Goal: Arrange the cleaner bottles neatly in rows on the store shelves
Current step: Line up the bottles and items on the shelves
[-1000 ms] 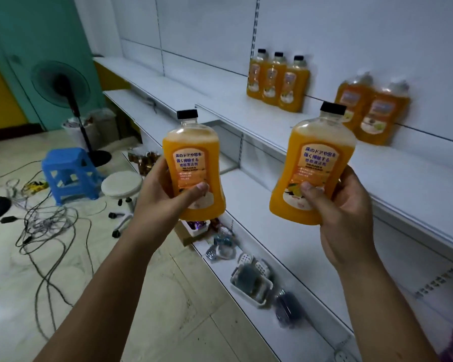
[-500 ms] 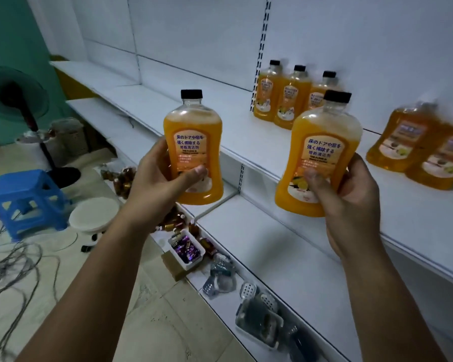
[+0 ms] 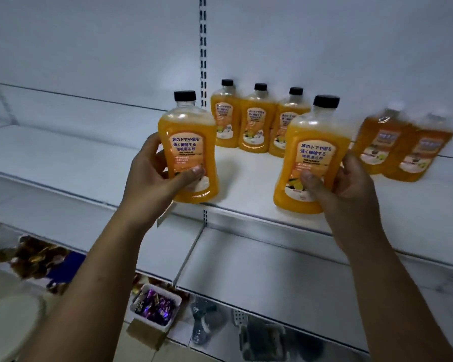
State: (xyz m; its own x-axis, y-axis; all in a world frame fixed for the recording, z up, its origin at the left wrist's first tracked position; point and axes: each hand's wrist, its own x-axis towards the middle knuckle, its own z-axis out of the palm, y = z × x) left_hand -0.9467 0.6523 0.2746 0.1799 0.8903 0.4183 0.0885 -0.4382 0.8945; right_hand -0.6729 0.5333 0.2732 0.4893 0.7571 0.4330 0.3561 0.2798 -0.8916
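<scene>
**Up at the shelf (image 3: 246, 186) front: two more coming in**

Down by your knees first: one white tray (image 3: 156, 307) of purple-wrapped bits sits on the bottom ledge, with the lower shelf (image 3: 259, 270) above it.

Now the hands. Your left hand (image 3: 154, 176) wraps the left bottle (image 3: 188, 142), thumb pressed flat across the lower label, the other fingers curled behind and mostly hidden. Your right hand (image 3: 351, 184) grips the right bottle (image 3: 314, 152) the same way, thumb on the label, fingers curled round its far side.

And here's the change: a second ago you held both up in the aisle, with floor and stool in view. You've stepped in and squared up, and both bottles now hang close to upright over the front of the shelf, bases about level with its lip. Whether either base touches the board, I cannot tell. My read is that the carry is done and the set-down is next.

Behind them, a back row of three (image 3: 256, 124) stands shoulder to shoulder against the rear panel, black caps up. Off to the right, a pair (image 3: 379, 142) stands touching, blurred.

Count it up: two in hand, three in the row, two at the right, so seven bottles. A second row in front of those three looks the natural spot.
</scene>
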